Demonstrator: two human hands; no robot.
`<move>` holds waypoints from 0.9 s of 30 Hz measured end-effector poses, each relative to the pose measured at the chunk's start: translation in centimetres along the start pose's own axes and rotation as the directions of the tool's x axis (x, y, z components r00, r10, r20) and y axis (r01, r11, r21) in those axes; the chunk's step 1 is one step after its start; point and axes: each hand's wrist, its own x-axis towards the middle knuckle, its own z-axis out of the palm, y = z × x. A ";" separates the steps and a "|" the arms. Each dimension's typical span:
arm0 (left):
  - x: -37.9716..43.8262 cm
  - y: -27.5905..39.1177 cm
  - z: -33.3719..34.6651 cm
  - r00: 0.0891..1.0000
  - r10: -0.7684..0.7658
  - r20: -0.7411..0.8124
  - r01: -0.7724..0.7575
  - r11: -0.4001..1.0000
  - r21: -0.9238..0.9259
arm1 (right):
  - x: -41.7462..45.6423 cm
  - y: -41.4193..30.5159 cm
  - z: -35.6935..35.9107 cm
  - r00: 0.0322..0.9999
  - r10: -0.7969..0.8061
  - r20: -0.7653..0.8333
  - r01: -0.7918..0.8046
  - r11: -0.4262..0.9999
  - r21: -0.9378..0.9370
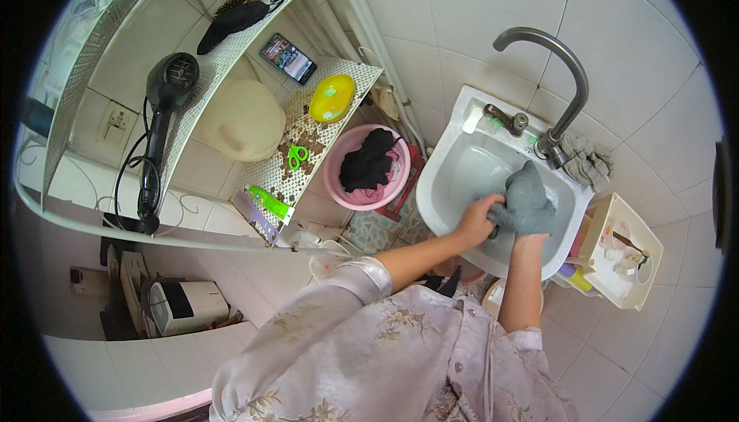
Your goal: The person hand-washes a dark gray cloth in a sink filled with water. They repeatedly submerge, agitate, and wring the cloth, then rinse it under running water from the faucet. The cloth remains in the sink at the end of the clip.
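Note:
A wet grey cloth point(526, 199), perhaps a sock, is over the white washbasin point(428, 194). My left hand point(479, 218) pinches a bunched part of the cloth on its left side. My right hand is inside or under the cloth, which covers it to the wrist, so its fingers are hidden. Greyish water point(470, 168) stands in the basin below both hands. A curved metal faucet point(577, 84) rises at the basin's back right, and its spout points away from the bowl.
A pink basin point(330, 182) with dark and pink clothes stands left of the washbasin. The rusty shelf point(277, 176) holds a phone point(287, 58), yellow soap box point(332, 98) and green scissors point(298, 157). A crumpled rag point(586, 159) lies by the faucet. Right of it hangs a cream caddy point(626, 295).

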 end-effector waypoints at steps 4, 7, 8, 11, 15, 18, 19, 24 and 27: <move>3.7 -0.4 -2.0 0.979 -0.085 -0.185 0.049 0.980 -0.193 | -2.1 6.2 5.5 0.724 0.632 0.276 -0.283 -0.093 0.955; 4.4 1.4 -3.2 0.982 0.007 -0.189 -0.048 0.975 -0.215 | -3.9 6.1 5.6 0.797 0.448 0.405 -0.114 -0.546 0.830; 3.9 3.0 -3.3 0.989 0.084 -0.124 -0.101 0.986 -0.134 | -4.5 5.5 5.2 0.865 0.354 0.356 -0.095 -0.581 0.808; 1.4 5.6 -2.2 0.928 0.333 0.169 -0.348 0.935 0.066 | -5.0 6.5 4.0 0.936 0.191 0.295 -0.063 -0.733 0.677; -0.3 7.4 0.5 0.879 0.285 0.382 -0.379 0.904 0.197 | -4.5 9.5 6.2 0.815 0.365 0.450 -0.126 -0.647 0.752; 3.9 2.4 2.2 0.996 0.080 0.028 -0.085 0.952 0.295 | -3.8 3.2 5.8 0.698 0.374 0.610 -0.266 -0.656 0.707; 5.6 2.3 1.9 0.994 -0.067 -0.088 0.091 0.949 0.303 | -3.9 3.1 5.9 0.712 0.387 0.586 -0.250 -0.640 0.727; 1.7 2.9 4.1 0.983 0.150 0.105 -0.176 0.932 0.317 | -4.7 8.1 7.3 0.930 -0.116 0.348 -0.330 -0.681 0.654; 1.4 5.2 3.7 0.926 0.293 0.240 -0.348 0.906 0.239 | -5.4 8.0 7.0 0.953 -0.065 0.296 -0.253 -0.710 0.657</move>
